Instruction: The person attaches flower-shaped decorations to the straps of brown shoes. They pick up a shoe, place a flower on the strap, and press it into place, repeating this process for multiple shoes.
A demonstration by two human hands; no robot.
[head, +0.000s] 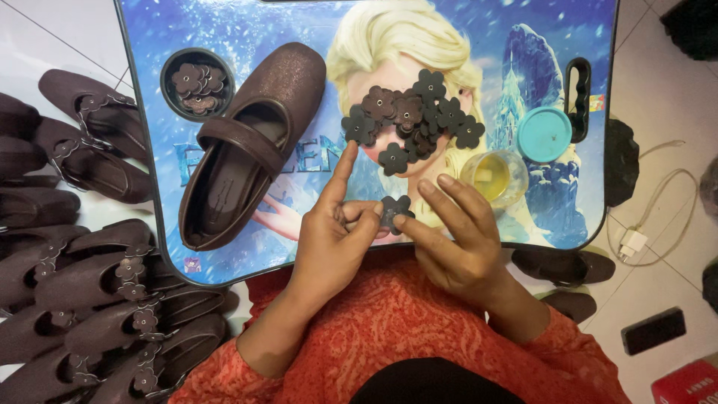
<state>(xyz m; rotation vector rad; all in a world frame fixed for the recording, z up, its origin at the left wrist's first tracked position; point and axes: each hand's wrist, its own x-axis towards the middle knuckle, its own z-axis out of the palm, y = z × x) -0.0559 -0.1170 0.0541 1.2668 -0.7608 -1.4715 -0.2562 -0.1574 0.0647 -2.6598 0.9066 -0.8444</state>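
Note:
Both my hands meet at the near edge of a blue picture-printed lap table (568,224). A small dark brown flower-shaped piece (394,210) is pinched between my left hand (333,239) and my right hand (456,239). My left forefinger points up toward a pile of several such flower pieces (415,120) in the table's middle. A dark brown strapped shoe (250,142) lies at the table's left, toe away from me.
A round cup recess (197,82) at the table's far left holds more flower pieces. An open jar of yellow glue (495,176) and its teal lid (544,135) stand at the right. Several brown shoes (97,299) lie on the floor at left. A white charger (632,241) lies at right.

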